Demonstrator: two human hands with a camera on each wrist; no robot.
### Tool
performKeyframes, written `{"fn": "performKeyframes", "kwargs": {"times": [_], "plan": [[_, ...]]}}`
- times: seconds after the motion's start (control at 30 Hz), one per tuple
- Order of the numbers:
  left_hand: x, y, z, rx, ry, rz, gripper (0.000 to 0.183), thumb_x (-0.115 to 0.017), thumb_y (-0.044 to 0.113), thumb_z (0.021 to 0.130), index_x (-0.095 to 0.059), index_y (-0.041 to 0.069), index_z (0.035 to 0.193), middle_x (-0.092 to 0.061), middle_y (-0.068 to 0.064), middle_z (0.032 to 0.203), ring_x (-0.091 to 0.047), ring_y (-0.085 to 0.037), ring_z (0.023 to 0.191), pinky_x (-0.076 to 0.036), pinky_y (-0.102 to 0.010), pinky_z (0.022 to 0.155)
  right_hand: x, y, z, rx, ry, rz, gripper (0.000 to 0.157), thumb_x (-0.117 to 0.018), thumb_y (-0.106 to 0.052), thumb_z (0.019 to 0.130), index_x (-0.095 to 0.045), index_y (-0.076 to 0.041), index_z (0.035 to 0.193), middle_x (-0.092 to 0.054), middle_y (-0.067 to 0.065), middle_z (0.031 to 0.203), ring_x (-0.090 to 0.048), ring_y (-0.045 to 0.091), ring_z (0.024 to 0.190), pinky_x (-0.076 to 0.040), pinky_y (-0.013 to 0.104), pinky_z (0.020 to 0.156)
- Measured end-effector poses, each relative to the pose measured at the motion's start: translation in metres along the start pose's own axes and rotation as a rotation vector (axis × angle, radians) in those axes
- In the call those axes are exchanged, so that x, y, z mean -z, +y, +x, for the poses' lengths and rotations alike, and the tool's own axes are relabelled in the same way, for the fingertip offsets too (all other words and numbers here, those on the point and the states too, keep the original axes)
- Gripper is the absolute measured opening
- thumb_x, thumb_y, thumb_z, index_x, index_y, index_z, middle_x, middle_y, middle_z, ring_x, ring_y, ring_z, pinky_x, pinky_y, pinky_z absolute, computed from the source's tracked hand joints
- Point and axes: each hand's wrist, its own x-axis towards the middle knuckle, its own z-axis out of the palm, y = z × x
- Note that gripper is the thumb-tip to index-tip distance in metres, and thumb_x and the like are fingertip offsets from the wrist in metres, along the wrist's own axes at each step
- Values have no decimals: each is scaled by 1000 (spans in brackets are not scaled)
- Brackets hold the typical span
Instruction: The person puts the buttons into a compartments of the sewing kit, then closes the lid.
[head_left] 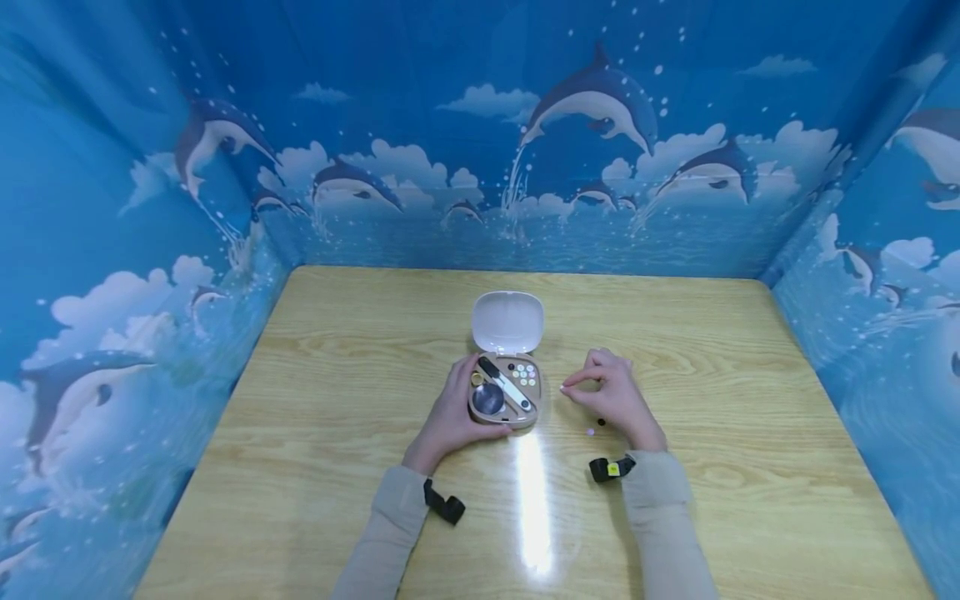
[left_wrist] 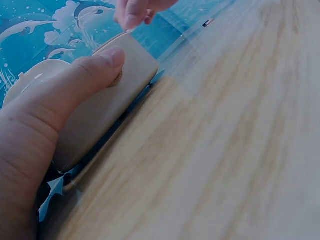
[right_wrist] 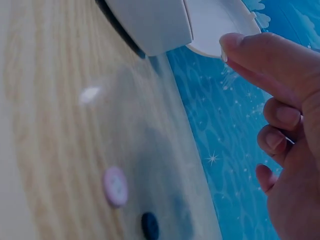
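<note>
My left hand (head_left: 453, 412) grips a small beige case (head_left: 537, 412) from its left side, thumb along the front wall. Its white lid (head_left: 507, 321) stands open at the back. Inside lie a white tool with black ends (head_left: 513, 390), a dark round disc (head_left: 488, 399), a gold ring-like piece (head_left: 477, 379) and several small buttons (head_left: 523, 374) in the right compartment. Right of the case, my right hand (head_left: 611, 396) pinches a small white button (head_left: 563, 389) between thumb and index finger, mostly covered by the fingertips in the right wrist view.
A pink button (right_wrist: 116, 186) and a black button (right_wrist: 150, 226) lie on the wood-grain table (head_left: 360, 350), just below my right hand. Blue curtains (head_left: 420, 75) with dolphins hang behind the table and at both sides.
</note>
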Motion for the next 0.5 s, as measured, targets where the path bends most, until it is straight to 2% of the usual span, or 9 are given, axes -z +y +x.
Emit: {"fn": "performKeyframes", "kwargs": {"times": [0.23,0.5], "plan": [[0,0,0,-14,4,-1,134,-92,58,54,-19,18,159,-26,1,157,-34,-24,141,-32,-48,115,-6,-7,15,45,-20,2,13,-88,-10,72,-80,-16,79,-44,15,72,-36,15,75,-21,41,83],[0,0,0,-24,4,-5,135,-93,58,53,-18,18,159,-26,1,157,-35,-24,141,-32,-47,115,-17,-16,32,66,-10,10,13,-88,-10,71,-79,-14,79,-41,8,71,-37,17,76,-25,47,91]]}}
